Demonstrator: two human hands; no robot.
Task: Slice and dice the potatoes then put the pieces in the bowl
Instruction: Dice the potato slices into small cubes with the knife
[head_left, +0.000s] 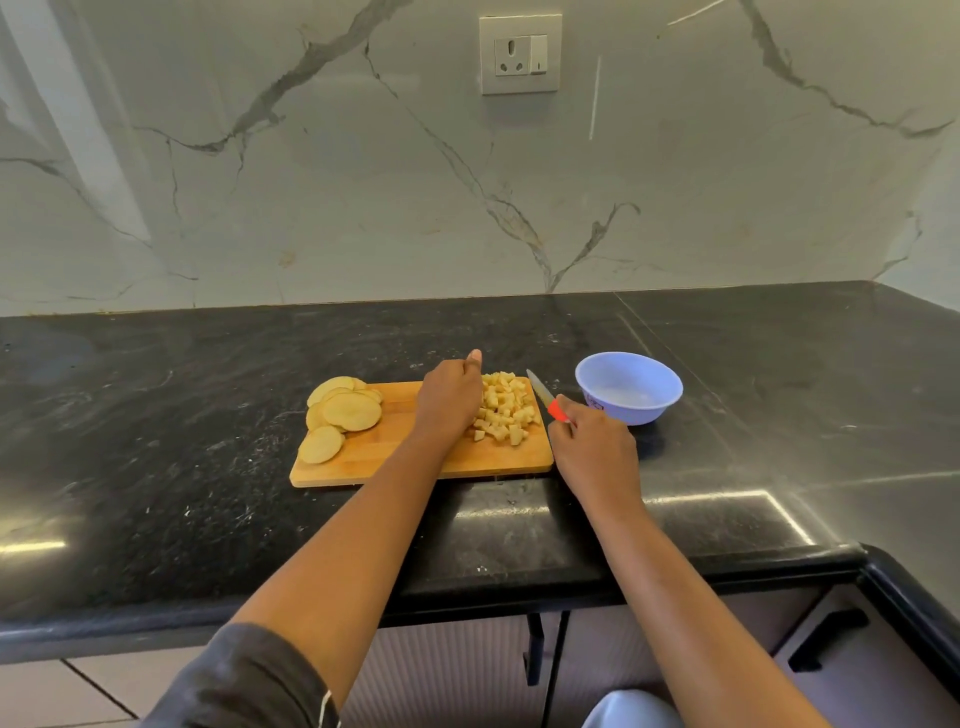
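R hand (592, 452) gripped knife (543, 391), blade pointing away-left; L hand (449, 400) fingers curled, hold unclear, beside diced potato (506, 410); bowl (641, 410) sticker unreadable.

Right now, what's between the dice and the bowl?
Only the knife, gripped by the right hand, between the dice and the bowl; head view.

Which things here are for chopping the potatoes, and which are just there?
For the job: potato slices, diced potato, cutting board, knife, bowl.
Just there: wall socket, cupboard handle.
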